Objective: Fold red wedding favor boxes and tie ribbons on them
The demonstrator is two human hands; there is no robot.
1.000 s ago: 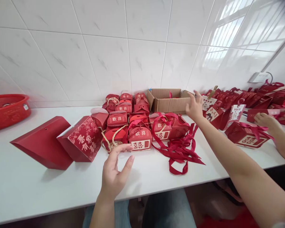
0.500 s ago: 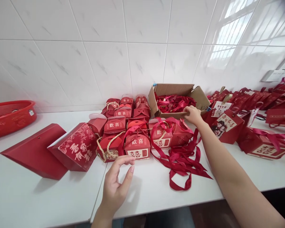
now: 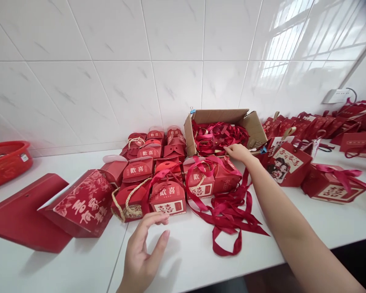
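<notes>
My left hand (image 3: 144, 248) hovers over the white table with thumb and fingers apart, holding nothing, just in front of a red gift box (image 3: 168, 191) with a white label. My right hand (image 3: 239, 154) reaches to the front of an open cardboard carton (image 3: 258, 132) filled with dark red ribbons (image 3: 216, 133). Its fingers are bent together at the ribbons near the front wall, and the fingertips are partly hidden. A loose heap of red ribbon (image 3: 232, 217) lies on the table below that forearm. More red gift boxes (image 3: 138, 170), some with rope handles, stand in rows left of the carton.
Two larger red paper packages (image 3: 79, 203) lean at the left, near a red plastic basket (image 3: 9, 162). On the right are a ribbon-tied box (image 3: 332, 183), a photo-printed box (image 3: 285, 165) and rows of red bags (image 3: 360, 118). A tiled wall (image 3: 177, 85) rises behind.
My right hand has shifted slightly left along the carton's front, its fingers now at the ribbons. My left hand stays open in front of the boxes. The camera view has shifted a little.
</notes>
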